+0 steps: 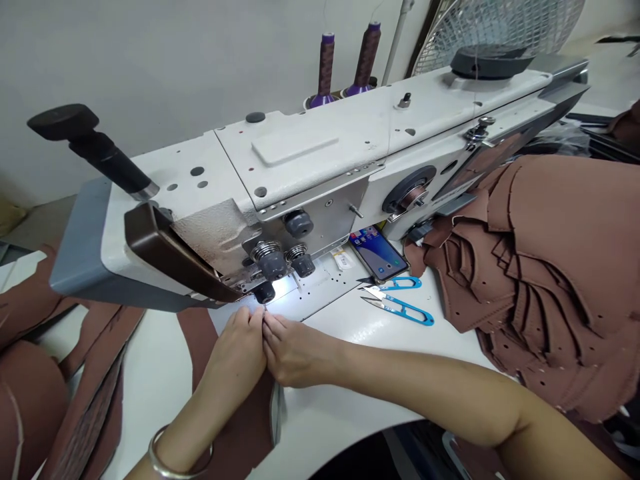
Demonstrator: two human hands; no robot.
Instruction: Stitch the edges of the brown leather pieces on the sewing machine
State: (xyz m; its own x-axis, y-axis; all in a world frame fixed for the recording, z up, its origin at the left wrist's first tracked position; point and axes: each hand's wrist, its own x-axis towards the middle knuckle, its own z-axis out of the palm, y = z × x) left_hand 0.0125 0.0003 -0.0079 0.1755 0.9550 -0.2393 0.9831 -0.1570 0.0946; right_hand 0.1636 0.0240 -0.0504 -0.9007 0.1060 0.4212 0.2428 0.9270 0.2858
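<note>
Both my hands meet right below the needle area of a white sewing machine (pixel 300 150), with a lamp lighting the spot. My left hand (pixel 240 350), a bangle on its wrist, is closed over a brown leather piece (pixel 237 430) that hangs toward me across the table edge. Pressed against it, my right hand (pixel 295 352) is closed with its fingertips pinched at the edge of the same piece. The exact pinch point and the needle are hidden by fingers and the machine head.
Two thread snips (pixel 407 313) with blue handles lie right of my hands, beside a lit phone (pixel 380 253). Stacked brown leather panels (pixel 560 247) fill the right side. More leather strips (pixel 93 373) lie left. Brown thread cones (pixel 326 67) and a fan (pixel 500 27) stand behind.
</note>
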